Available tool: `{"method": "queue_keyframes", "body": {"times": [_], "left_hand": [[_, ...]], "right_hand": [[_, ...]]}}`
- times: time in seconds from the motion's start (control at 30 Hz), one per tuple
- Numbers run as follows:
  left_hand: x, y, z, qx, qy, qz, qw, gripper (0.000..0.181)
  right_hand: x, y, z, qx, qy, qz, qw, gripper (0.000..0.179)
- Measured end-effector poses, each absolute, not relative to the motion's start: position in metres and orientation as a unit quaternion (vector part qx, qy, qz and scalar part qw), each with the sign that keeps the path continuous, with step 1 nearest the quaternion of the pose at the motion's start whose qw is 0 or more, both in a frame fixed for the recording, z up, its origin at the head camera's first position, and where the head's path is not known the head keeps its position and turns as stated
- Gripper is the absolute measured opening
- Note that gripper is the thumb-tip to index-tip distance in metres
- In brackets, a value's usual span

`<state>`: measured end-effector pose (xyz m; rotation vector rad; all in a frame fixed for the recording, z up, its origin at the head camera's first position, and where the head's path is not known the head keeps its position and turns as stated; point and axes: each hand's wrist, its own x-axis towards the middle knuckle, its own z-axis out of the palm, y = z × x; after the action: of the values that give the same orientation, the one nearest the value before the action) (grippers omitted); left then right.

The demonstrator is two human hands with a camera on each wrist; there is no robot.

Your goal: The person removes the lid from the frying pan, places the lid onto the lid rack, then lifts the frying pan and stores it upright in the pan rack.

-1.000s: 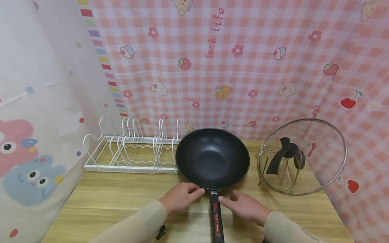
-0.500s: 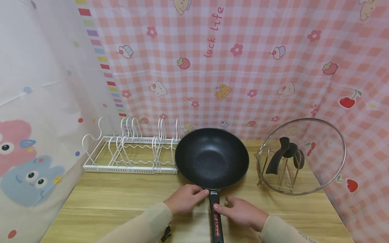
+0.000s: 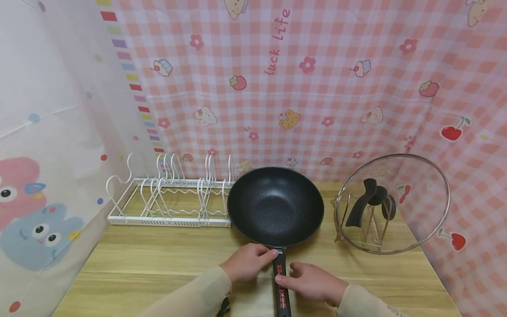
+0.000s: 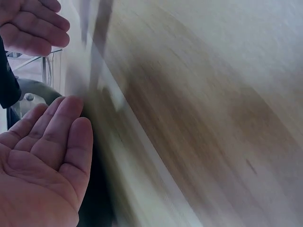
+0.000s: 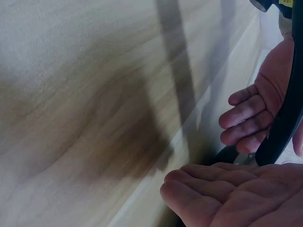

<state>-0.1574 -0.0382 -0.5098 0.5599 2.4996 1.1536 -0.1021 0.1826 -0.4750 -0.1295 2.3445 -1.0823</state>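
Observation:
A black wok [image 3: 273,207] rests in the middle of the wooden table, its long handle [image 3: 280,281] with red lettering pointing toward me. My left hand [image 3: 250,262] is at the handle's left, close to the wok's rim, its thumb at the top of the handle. On the opposite side is my right hand [image 3: 314,281], thumb over the lettering. From the left wrist, the fingers of my left hand [image 4: 45,156] look extended and slightly bent. The right wrist view shows my right hand [image 5: 232,194] with its fingers extended too, below the handle [image 5: 286,104].
At the left a white wire rack [image 3: 154,220] stands close beside the wok. A glass lid [image 3: 428,211] with a black knob leans on a metal stand [image 3: 374,233] at the right. A pink checkered curtain [image 3: 253,101] hangs behind the table.
The left hand has moved right until its thumb reaches the handle. The right hand has shifted slightly left and toward me, its thumb now over the handle. The wok stays in place.

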Motion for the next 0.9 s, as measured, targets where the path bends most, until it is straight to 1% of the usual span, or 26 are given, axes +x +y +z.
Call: {"method": "queue_keyframes", "body": {"times": [0.07, 0.2, 0.3, 0.4, 0.57, 0.9], "left_hand": [[-0.157, -0.036, -0.512, 0.195, 0.876, 0.409, 0.166, 0.042], [-0.155, -0.03, -0.514, 0.189, 0.873, 0.418, 0.169, 0.041], [-0.153, -0.027, -0.514, 0.183, 0.87, 0.423, 0.176, 0.04], [-0.152, -0.024, -0.515, 0.179, 0.868, 0.426, 0.184, 0.039], [-0.151, -0.019, -0.515, 0.172, 0.866, 0.43, 0.188, 0.041], [-0.149, -0.011, -0.52, 0.127, 0.832, 0.496, 0.216, 0.043]], "right_hand": [[-0.101, 0.183, -0.475, -0.063, 0.873, -0.401, 0.271, 0.079], [-0.097, 0.183, -0.477, -0.094, 0.869, -0.405, 0.269, 0.05], [-0.095, 0.182, -0.48, -0.108, 0.862, -0.417, 0.267, 0.041], [-0.095, 0.18, -0.482, -0.111, 0.851, -0.434, 0.274, 0.04], [-0.096, 0.178, -0.485, -0.107, 0.83, -0.457, 0.301, 0.043], [-0.092, 0.168, -0.49, -0.079, 0.788, -0.518, 0.323, 0.027]]}}
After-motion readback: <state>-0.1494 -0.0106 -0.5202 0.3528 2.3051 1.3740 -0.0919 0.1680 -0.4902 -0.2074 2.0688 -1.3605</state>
